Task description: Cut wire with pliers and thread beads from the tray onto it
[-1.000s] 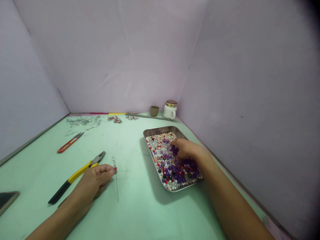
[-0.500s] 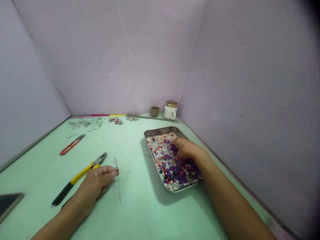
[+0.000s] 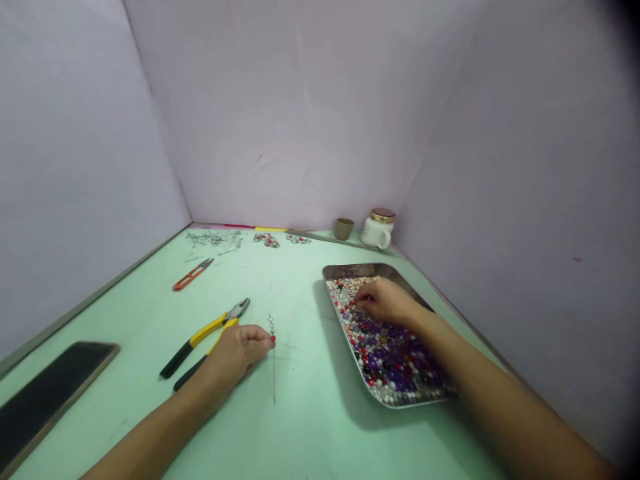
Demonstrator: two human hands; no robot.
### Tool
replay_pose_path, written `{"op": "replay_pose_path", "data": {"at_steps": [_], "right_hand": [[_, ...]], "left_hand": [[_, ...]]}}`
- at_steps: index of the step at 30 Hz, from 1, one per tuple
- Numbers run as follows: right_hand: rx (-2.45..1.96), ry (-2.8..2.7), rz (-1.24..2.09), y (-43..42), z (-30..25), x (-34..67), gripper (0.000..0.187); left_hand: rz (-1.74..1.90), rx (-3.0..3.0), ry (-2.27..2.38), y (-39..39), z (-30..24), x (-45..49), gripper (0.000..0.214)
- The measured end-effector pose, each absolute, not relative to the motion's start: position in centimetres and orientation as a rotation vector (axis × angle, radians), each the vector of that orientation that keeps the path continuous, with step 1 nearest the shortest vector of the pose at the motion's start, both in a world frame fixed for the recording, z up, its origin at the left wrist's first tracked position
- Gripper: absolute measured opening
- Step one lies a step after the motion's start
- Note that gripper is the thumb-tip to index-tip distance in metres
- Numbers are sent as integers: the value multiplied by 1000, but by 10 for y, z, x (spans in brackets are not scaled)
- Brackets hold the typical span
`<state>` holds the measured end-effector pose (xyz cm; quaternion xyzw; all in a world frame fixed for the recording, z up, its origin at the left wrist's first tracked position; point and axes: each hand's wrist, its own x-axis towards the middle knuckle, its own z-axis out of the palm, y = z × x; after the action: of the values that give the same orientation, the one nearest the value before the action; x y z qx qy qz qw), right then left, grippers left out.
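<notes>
My left hand (image 3: 245,348) pinches a thin wire (image 3: 274,380) strung with beads. A red bead (image 3: 273,339) shows at my fingertips, with silvery and clear beads (image 3: 271,323) above it, and the bare wire hangs below. My right hand (image 3: 383,300) reaches into a metal tray (image 3: 345,330) of mixed beads (image 3: 395,360), its fingers drawn together among small white and red ones. Whether a bead is between those fingertips is too small to see. Yellow-and-black pliers (image 3: 203,335) lie open on the table beside my left hand.
Orange thread snips (image 3: 193,274) lie farther back on the left. Behind them is a heap of cut wires (image 3: 215,238), with beaded wire pieces (image 3: 267,240) alongside. A brown cup (image 3: 344,229) and a white lidded mug (image 3: 377,229) stand by the back wall. A dark phone-like slab (image 3: 55,397) lies at the left.
The view has swung left, so the table's contents sit farther right. My right hand has moved from the purple beads toward the tray's far left part, its fingers closer together. My left hand keeps its pinch.
</notes>
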<state>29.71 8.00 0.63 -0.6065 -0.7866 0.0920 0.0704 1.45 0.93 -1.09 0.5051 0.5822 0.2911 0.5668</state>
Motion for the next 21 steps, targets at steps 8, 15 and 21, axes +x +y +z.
{"op": "replay_pose_path", "data": {"at_steps": [8, 15, 21], "right_hand": [[-1953, -2385, 193, 79, -3, 293, 18], [-2030, -2306, 54, 77, 1, 307, 18], [-1917, -2282, 37, 78, -2, 305, 16]], "left_hand": [[686, 1196, 1372, 9, -10, 15, 23], [702, 1157, 1377, 9, -10, 15, 28], [700, 1150, 1381, 11, -13, 15, 28]]}}
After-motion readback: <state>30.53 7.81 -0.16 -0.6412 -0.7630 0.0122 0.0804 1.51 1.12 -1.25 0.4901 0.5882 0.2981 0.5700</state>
